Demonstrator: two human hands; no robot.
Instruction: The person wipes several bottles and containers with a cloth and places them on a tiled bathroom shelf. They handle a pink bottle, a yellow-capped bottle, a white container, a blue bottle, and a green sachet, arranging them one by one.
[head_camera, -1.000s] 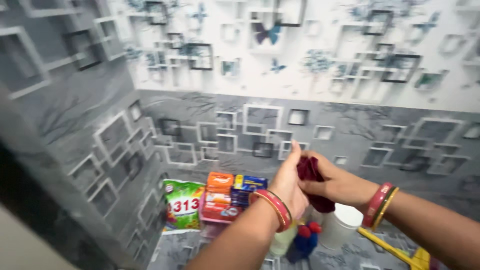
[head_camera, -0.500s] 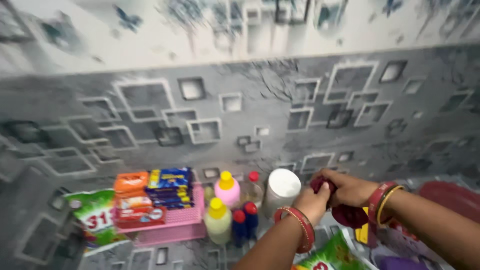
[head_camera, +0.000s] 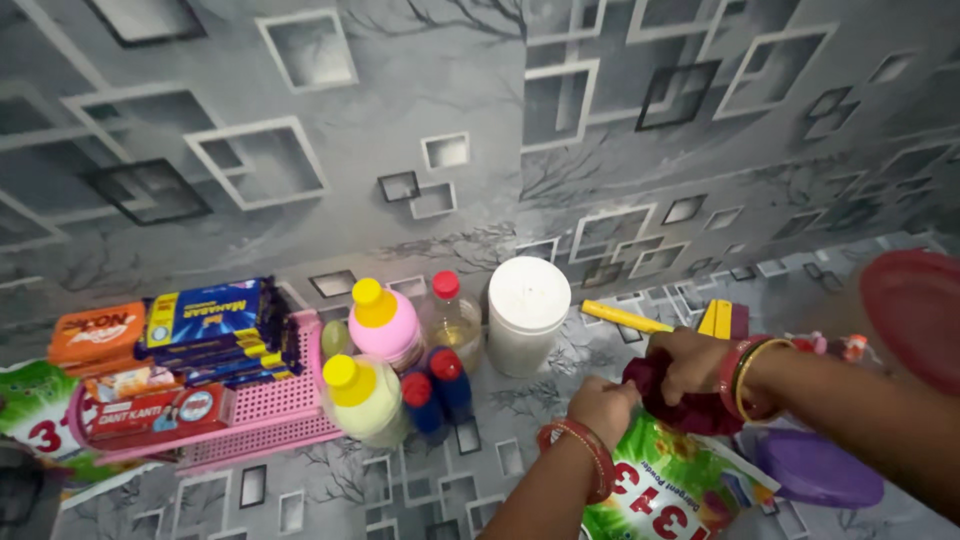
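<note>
Both my hands hold a dark red cloth (head_camera: 690, 408) low over a patterned grey shelf. My left hand (head_camera: 603, 406) grips its left end, my right hand (head_camera: 690, 362) its top. Each wrist wears red and gold bangles. Just under the cloth lies a green detergent packet (head_camera: 665, 490). To the left of my hands stand a white lidded jar (head_camera: 525, 315), a clear bottle with a red cap (head_camera: 450, 318), a pink bottle (head_camera: 385, 322) and a pale yellow bottle (head_camera: 364, 398) with yellow caps, and two small blue bottles with red caps (head_camera: 433, 393).
A pink basket (head_camera: 262, 412) at the left holds blue, orange and red packets. Another green packet (head_camera: 35, 425) lies at its left end. A yellow wiper handle (head_camera: 625, 317), a red lid (head_camera: 918, 315) and a purple lid (head_camera: 815, 468) sit at the right. A grey patterned wall rises behind.
The view has tilted down from the wall to the shelf. My hands have come down with the cloth from in front of the wall to just above the detergent packet.
</note>
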